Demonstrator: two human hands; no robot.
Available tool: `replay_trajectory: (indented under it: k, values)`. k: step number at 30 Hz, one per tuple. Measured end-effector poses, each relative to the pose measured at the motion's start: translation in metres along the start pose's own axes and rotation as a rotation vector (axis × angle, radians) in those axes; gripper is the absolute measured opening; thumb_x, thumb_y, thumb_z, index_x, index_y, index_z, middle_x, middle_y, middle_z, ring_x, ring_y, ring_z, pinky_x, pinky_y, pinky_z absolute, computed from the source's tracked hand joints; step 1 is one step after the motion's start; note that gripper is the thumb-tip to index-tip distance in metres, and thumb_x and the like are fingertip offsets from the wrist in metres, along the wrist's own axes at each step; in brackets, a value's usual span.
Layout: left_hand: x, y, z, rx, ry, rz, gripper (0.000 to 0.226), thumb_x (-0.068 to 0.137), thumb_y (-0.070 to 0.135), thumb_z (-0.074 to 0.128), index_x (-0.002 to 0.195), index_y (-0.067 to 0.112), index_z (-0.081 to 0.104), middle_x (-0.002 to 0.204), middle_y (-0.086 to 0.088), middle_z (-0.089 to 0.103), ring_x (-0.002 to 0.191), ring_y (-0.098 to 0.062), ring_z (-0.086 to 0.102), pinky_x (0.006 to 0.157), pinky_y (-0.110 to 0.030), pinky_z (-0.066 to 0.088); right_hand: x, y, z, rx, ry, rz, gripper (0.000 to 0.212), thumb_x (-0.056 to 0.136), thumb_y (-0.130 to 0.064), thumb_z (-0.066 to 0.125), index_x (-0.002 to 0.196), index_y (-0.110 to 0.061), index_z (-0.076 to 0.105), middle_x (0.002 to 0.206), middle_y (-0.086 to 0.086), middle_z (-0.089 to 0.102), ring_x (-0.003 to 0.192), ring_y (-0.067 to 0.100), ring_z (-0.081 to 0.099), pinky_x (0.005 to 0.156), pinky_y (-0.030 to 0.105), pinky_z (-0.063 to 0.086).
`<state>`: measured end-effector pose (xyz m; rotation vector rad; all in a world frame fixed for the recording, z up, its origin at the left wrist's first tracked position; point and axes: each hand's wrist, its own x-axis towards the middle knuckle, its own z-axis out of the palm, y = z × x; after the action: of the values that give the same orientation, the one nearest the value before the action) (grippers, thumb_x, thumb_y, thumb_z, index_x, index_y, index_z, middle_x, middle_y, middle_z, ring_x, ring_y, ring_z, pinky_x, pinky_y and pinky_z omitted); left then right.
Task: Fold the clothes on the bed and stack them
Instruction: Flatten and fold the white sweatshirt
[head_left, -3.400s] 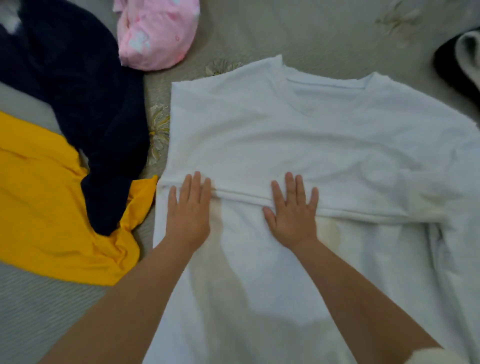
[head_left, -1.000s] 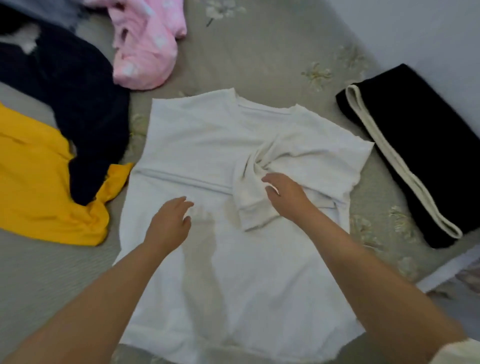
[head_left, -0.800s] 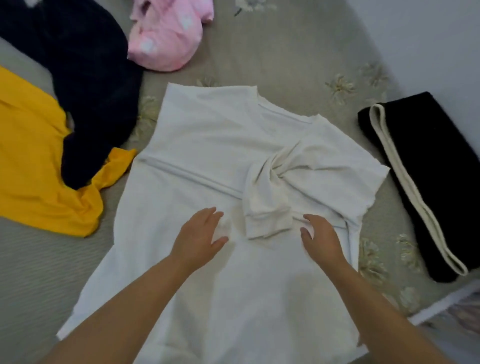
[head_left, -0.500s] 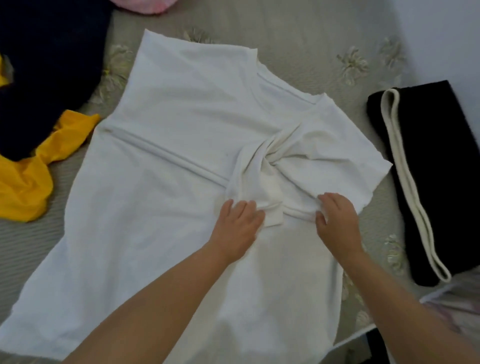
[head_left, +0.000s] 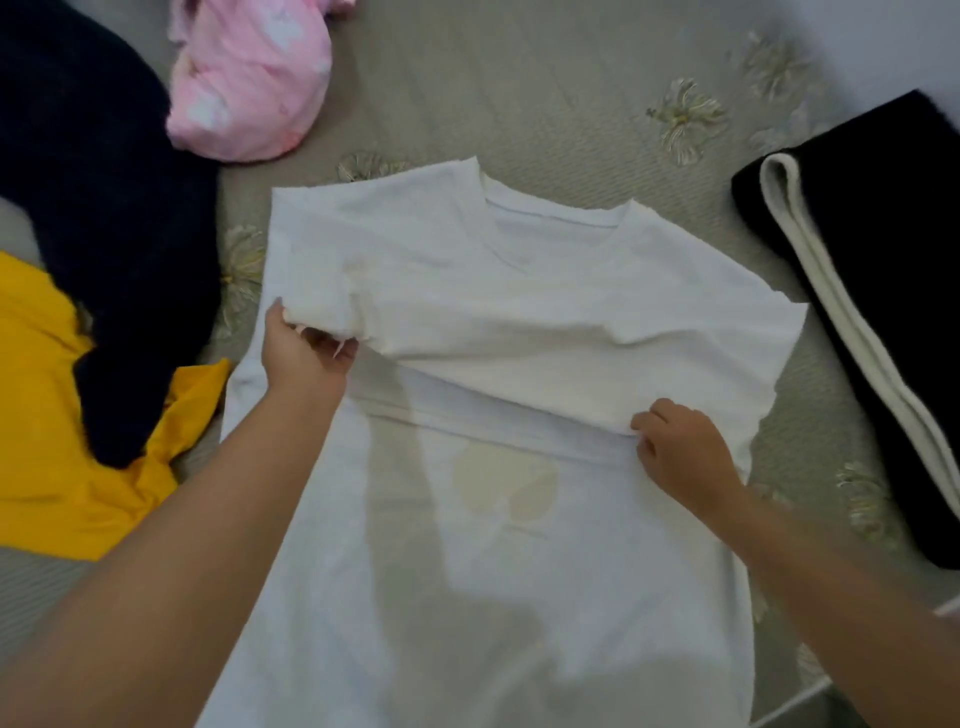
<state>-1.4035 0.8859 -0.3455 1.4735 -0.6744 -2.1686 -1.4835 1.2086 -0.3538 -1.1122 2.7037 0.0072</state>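
Sleeves are what I'm squaring: my left hand (head_left: 304, 349) pinches the folded sleeve's cuff on the white shirt (head_left: 519, 322), spread on the bed (head_left: 519, 78); my right hand (head_left: 680, 449) pinches its edge. Next, I judge, lay it flat.

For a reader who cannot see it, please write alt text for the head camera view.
Two bare hands fold a white T-shirt spread on a bed: the left hand grips a sleeve cuff and the right hand pinches the folded sleeve's edge. Dark, yellow and pink clothes lie left; a folded black garment lies right.

Five garments (head_left: 519, 312), two hands (head_left: 304, 353)
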Motion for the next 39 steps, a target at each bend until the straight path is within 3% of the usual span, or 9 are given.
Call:
replay_trajectory:
  k: [3, 9, 13, 18, 21, 24, 28, 33, 39]
  values:
    - [0.004, -0.009, -0.01, -0.006, 0.015, -0.024, 0.037, 0.095, 0.05, 0.034, 0.105, 0.016, 0.045, 0.091, -0.003, 0.056, 0.076, -0.013, 0.06, 0.059, -0.022, 0.047, -0.015, -0.005, 0.001, 0.028, 0.038, -0.04, 0.02, 0.061, -0.002, 0.042, 0.059, 0.0, 0.061, 0.053, 0.013, 0.052, 0.043, 0.027, 0.052, 0.044, 0.027, 0.043]
    - [0.01, -0.062, -0.021, 0.528, 0.118, 0.123, 0.047, 0.087, 0.024, 0.061, 0.125, 0.003, 0.045, 0.102, -0.004, 0.053, 0.065, -0.007, 0.053, 0.054, -0.018, 0.047, -0.024, -0.003, 0.016, -0.032, -0.112, 0.014, 0.036, 0.029, 0.0, 0.086, 0.056, -0.006, 0.061, 0.056, 0.009, 0.056, 0.046, 0.026, 0.056, 0.047, 0.026, 0.046]
    - [0.021, -0.053, -0.011, 0.295, 0.161, 0.074, 0.036, 0.086, 0.012, 0.062, 0.119, 0.002, 0.05, 0.121, -0.011, 0.057, 0.093, -0.021, 0.059, 0.081, -0.032, 0.052, 0.003, -0.01, 0.012, -0.068, -0.073, 0.006, 0.062, 0.037, -0.021, 0.091, 0.093, -0.005, 0.07, 0.092, 0.019, 0.068, 0.082, 0.037, 0.067, 0.066, 0.042, 0.054]
    - [0.02, -0.034, 0.008, 0.001, -0.106, 0.075, 0.026, 0.093, -0.002, 0.042, 0.108, 0.017, 0.051, 0.107, -0.004, 0.06, 0.091, -0.019, 0.06, 0.083, -0.04, 0.05, 0.019, -0.01, 0.027, -0.044, -0.361, -0.025, 0.07, 0.09, -0.047, 0.044, 0.147, -0.022, 0.012, 0.155, 0.012, -0.007, 0.143, 0.027, -0.002, 0.114, 0.039, 0.004]
    - [0.017, -0.034, -0.006, -0.001, -0.059, 0.046, 0.03, 0.094, -0.001, 0.04, 0.118, 0.016, 0.049, 0.121, -0.008, 0.056, 0.108, -0.025, 0.056, 0.088, -0.045, 0.048, 0.019, -0.008, 0.028, -0.027, -0.399, -0.057, 0.061, 0.093, -0.052, 0.032, 0.146, -0.025, 0.018, 0.156, 0.007, -0.004, 0.143, 0.022, 0.0, 0.114, 0.034, 0.005]
    - [0.013, -0.039, -0.022, 0.528, 0.269, 0.177, 0.049, 0.087, 0.001, 0.054, 0.133, 0.005, 0.036, 0.133, -0.013, 0.045, 0.119, -0.03, 0.048, 0.096, -0.039, 0.043, 0.034, -0.006, 0.014, 0.118, -0.117, -0.146, 0.063, 0.097, -0.047, 0.021, 0.11, -0.004, 0.065, 0.117, 0.022, 0.061, 0.108, 0.028, 0.061, 0.086, 0.03, 0.048]
    - [0.007, -0.035, -0.01, 1.182, 0.244, 0.68, 0.071, 0.083, 0.004, 0.06, 0.141, -0.001, 0.019, 0.146, -0.022, 0.019, 0.132, -0.035, 0.023, 0.107, -0.039, 0.025, 0.071, 0.019, -0.005, 0.188, 0.374, -0.093, 0.049, 0.097, -0.025, 0.035, 0.081, 0.007, 0.069, 0.075, 0.019, 0.069, 0.069, 0.032, 0.068, 0.07, 0.034, 0.049]
    - [0.038, -0.016, 0.019, 1.737, -0.065, 0.909, 0.04, 0.093, 0.006, 0.044, 0.132, -0.004, 0.042, 0.143, -0.022, 0.034, 0.136, -0.034, 0.024, 0.11, -0.042, 0.02, 0.118, 0.05, -0.006, 0.054, -0.135, 0.345, 0.043, 0.095, -0.026, 0.045, 0.133, -0.008, 0.043, 0.135, 0.011, 0.046, 0.13, 0.027, 0.036, 0.107, 0.042, 0.021]
    - [0.087, 0.002, 0.029, 2.15, -0.201, 0.901, 0.025, 0.09, 0.015, 0.051, 0.109, 0.003, 0.062, 0.112, -0.016, 0.061, 0.106, -0.034, 0.052, 0.091, -0.04, 0.035, 0.131, 0.071, 0.005, 0.187, 0.07, 0.303, 0.029, 0.09, -0.016, 0.046, 0.088, 0.004, 0.067, 0.086, 0.021, 0.063, 0.087, 0.037, 0.057, 0.084, 0.041, 0.036]
